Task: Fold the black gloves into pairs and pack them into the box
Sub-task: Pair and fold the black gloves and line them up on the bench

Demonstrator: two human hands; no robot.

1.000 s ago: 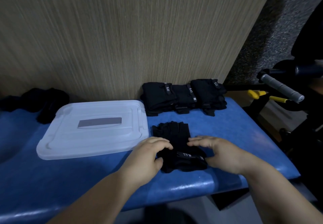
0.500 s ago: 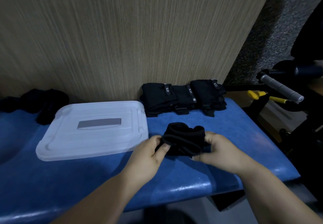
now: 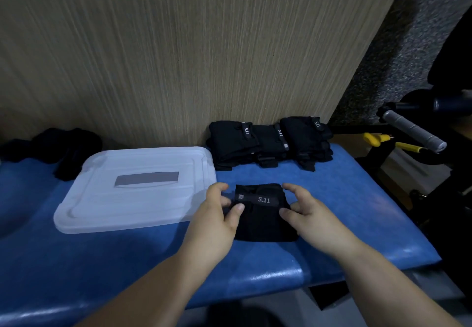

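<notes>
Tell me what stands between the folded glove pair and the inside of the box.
The translucent white lid does: it lies closed, just left of the folded glove pair that the left hand and right hand pinch. No opening shows.

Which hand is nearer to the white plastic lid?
Left. The left hand pinches the folded glove pair at its left end, right beside the lid; the right hand pinches its right end, the gloves lying between it and the lid.

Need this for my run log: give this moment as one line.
left hand: pinches folded gloves | right hand: pinches folded gloves | folded gloves: on blue bench, unpacked
</notes>
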